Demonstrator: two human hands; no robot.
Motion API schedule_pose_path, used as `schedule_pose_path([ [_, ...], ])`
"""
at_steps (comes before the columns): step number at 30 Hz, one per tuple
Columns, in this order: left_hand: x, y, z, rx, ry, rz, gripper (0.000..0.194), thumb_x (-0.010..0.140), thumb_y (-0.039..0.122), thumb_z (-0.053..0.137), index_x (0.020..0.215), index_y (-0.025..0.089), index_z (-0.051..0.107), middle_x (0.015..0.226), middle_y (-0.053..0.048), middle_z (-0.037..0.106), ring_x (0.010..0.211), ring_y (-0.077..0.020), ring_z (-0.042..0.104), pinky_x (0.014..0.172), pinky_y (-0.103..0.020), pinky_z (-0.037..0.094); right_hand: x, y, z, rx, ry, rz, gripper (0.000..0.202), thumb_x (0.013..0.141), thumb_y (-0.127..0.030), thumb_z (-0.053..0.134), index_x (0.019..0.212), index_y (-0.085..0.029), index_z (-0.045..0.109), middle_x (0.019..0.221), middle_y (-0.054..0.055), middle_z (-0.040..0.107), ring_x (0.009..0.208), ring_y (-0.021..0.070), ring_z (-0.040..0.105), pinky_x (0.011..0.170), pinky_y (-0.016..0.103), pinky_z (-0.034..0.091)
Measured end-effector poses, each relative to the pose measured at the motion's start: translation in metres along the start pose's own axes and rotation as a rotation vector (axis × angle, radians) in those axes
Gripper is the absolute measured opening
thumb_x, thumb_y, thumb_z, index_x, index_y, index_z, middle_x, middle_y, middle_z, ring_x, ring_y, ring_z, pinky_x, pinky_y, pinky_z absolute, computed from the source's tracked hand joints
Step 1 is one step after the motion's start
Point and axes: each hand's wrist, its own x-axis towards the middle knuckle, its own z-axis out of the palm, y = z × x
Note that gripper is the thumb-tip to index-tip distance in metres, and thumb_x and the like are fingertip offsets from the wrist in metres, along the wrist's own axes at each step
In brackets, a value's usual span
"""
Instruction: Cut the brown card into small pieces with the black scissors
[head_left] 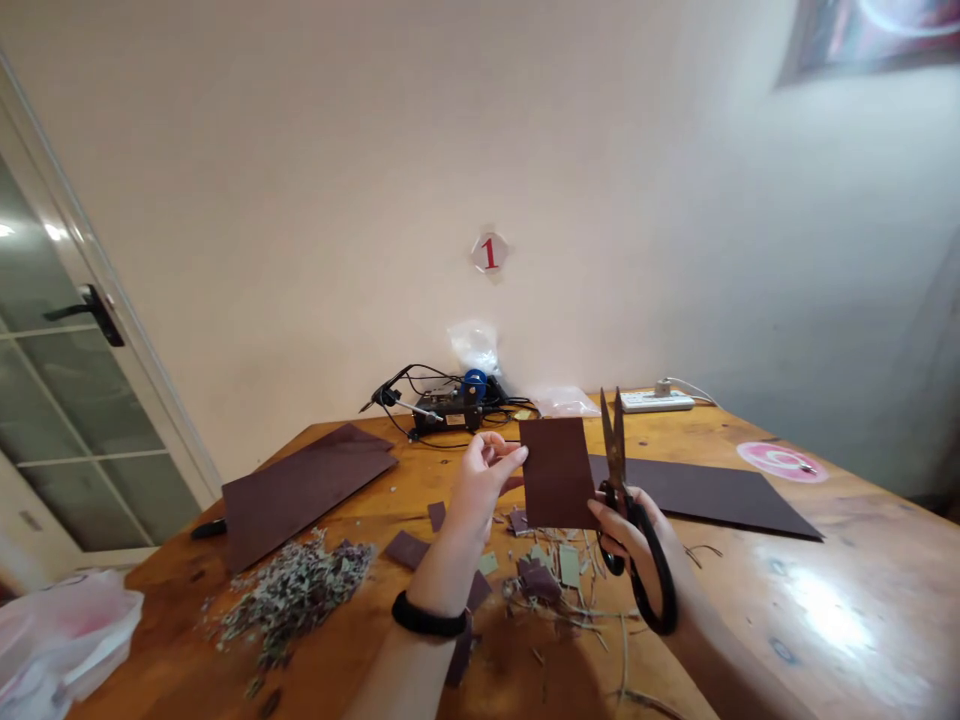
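Observation:
A dark brown rectangular sheet (556,474), paper or thin card, is held up above the table. My left hand (486,478) pinches its left edge between thumb and fingers. At its lower right corner, my right hand (634,535) also grips the sheet with thumb and fingertips. Black-handled scissors (616,450) hang on that same hand, blades upward and slightly apart. Below lie small brown cut pieces (538,578), a pale green piece (569,566) and thin dry stems (600,612).
Larger brown sheets (300,490) lie at left, with a dried leaf pile (300,590) before them. Another brown sheet (720,492) lies right. A black device with cables (450,408) and a power strip (657,401) stand by the wall. A plastic bag (67,640) sits front left.

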Motion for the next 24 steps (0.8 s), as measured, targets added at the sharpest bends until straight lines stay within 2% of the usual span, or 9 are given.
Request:
schedule_pose_path([
  [3,-0.003,0.005,0.002,-0.064,-0.088,-0.102,0.048,0.057,0.028,0.084,0.094,0.018,0.056,0.086,-0.003,0.063,0.077,-0.0145,0.061,0.066,-0.024,0.049,0.005,0.002,-0.003,0.019,0.049,-0.025,0.048,0.052,-0.046,0.082,0.073,-0.022,0.046,0.055,-0.01,0.043,0.04,0.0049,0.032,0.038,0.019,0.023],
  [8,-0.009,0.0,-0.001,-0.032,-0.424,-0.294,0.045,0.062,0.034,0.083,0.098,0.015,0.063,0.102,-0.011,0.066,0.09,-0.0206,0.063,0.076,-0.029,0.049,0.008,-0.007,-0.004,0.046,0.168,-0.066,0.049,0.047,-0.047,0.084,0.077,-0.02,0.055,0.062,-0.007,0.05,0.045,0.0057,0.04,0.039,0.019,0.029],
  [10,-0.01,-0.007,-0.004,-0.001,-0.552,-0.361,0.044,0.065,0.032,0.082,0.102,0.016,0.064,0.102,-0.01,0.066,0.088,-0.0198,0.063,0.078,-0.031,0.048,0.008,-0.012,-0.005,0.057,0.213,-0.081,0.05,0.044,-0.047,0.085,0.074,-0.02,0.055,0.062,-0.007,0.05,0.046,0.0056,0.041,0.039,0.019,0.029],
  [12,-0.01,-0.014,-0.004,0.028,-0.63,-0.421,0.043,0.065,0.031,0.082,0.1,0.015,0.066,0.095,-0.009,0.066,0.081,-0.0179,0.064,0.077,-0.031,0.048,0.01,-0.016,-0.008,0.072,0.235,-0.109,0.049,0.045,-0.047,0.085,0.07,-0.02,0.053,0.061,-0.007,0.048,0.044,0.0051,0.039,0.038,0.019,0.027],
  [15,-0.009,-0.022,0.001,0.018,-0.572,-0.424,0.04,0.06,0.034,0.083,0.089,0.013,0.065,0.083,-0.007,0.066,0.073,-0.0152,0.063,0.074,-0.029,0.048,0.013,-0.018,-0.011,0.077,0.218,-0.166,0.046,0.048,-0.046,0.084,0.067,-0.02,0.052,0.059,-0.007,0.048,0.042,0.0055,0.04,0.037,0.019,0.028],
  [20,-0.012,-0.018,0.014,0.014,-0.262,-0.194,0.036,0.054,0.035,0.084,0.073,0.014,0.062,0.073,-0.001,0.063,0.062,-0.01,0.059,0.064,-0.022,0.047,0.01,-0.018,-0.009,0.052,0.21,-0.163,0.045,0.05,-0.046,0.083,0.07,-0.02,0.053,0.063,-0.005,0.052,0.047,0.0077,0.045,0.042,0.021,0.034],
  [24,-0.009,-0.007,0.012,0.062,-0.129,-0.106,0.031,0.054,0.031,0.084,0.071,0.014,0.064,0.068,0.001,0.061,0.059,-0.0092,0.058,0.059,-0.021,0.048,0.008,-0.014,-0.01,-0.007,0.17,-0.112,0.048,0.055,-0.051,0.081,0.078,-0.021,0.051,0.061,-0.008,0.046,0.048,0.0076,0.04,0.043,0.021,0.032],
])
